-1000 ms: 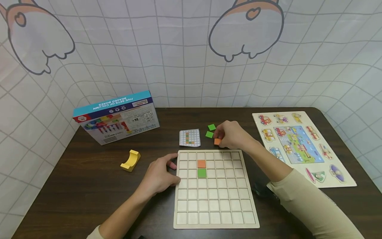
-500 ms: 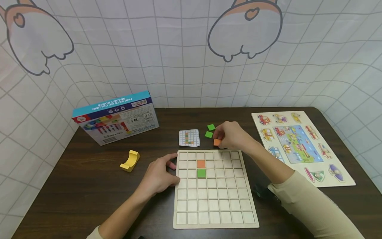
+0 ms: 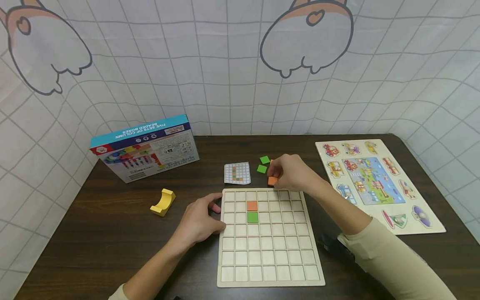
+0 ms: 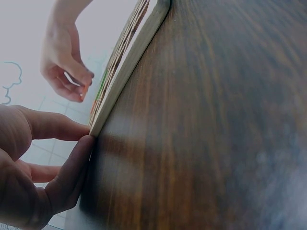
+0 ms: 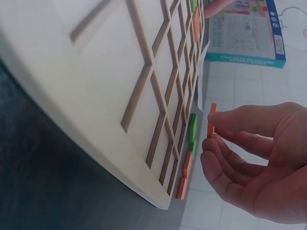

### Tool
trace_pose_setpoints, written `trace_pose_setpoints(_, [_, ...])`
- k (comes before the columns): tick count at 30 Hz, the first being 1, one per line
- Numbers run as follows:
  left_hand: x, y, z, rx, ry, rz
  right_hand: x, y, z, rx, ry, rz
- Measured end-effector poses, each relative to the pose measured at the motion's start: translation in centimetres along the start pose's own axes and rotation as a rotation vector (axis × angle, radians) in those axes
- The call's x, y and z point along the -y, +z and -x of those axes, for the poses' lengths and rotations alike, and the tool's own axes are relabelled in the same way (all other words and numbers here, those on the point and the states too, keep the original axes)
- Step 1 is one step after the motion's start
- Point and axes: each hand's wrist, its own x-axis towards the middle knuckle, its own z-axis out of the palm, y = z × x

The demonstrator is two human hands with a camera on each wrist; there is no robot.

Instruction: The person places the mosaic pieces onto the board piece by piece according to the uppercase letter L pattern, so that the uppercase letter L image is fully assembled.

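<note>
My right hand (image 3: 294,171) pinches an orange square tile (image 5: 212,120) between thumb and fingers, just beyond the far edge of the pale gridded board (image 3: 262,250). In the right wrist view the tile is off the table. Two green tiles (image 3: 263,164) lie left of that hand, and more orange tiles (image 5: 184,175) lie on the table, mostly hidden from the head view. On the board, an orange tile (image 3: 252,206) sits directly above a green tile (image 3: 253,217). My left hand (image 3: 196,218) touches the board's left edge with its fingertips (image 4: 85,132).
A small printed grid card (image 3: 237,173) lies behind the board. To the left are a yellow curved block (image 3: 163,202) and a blue-topped cardboard box (image 3: 146,150). A wooden picture puzzle (image 3: 378,183) lies at the right.
My right hand has shifted slightly towards the board with the orange tile, and a bit of another orange tile now shows behind its fingers. My left hand stays at the board's edge.
</note>
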Motion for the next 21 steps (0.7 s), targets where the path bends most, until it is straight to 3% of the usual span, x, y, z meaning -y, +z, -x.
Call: trace_pose_setpoints(21, [0.0, 0.0, 0.0, -0.003, 0.000, 0.005, 1.3, 0.3, 1.5, 0.018, -0.007, -0.039])
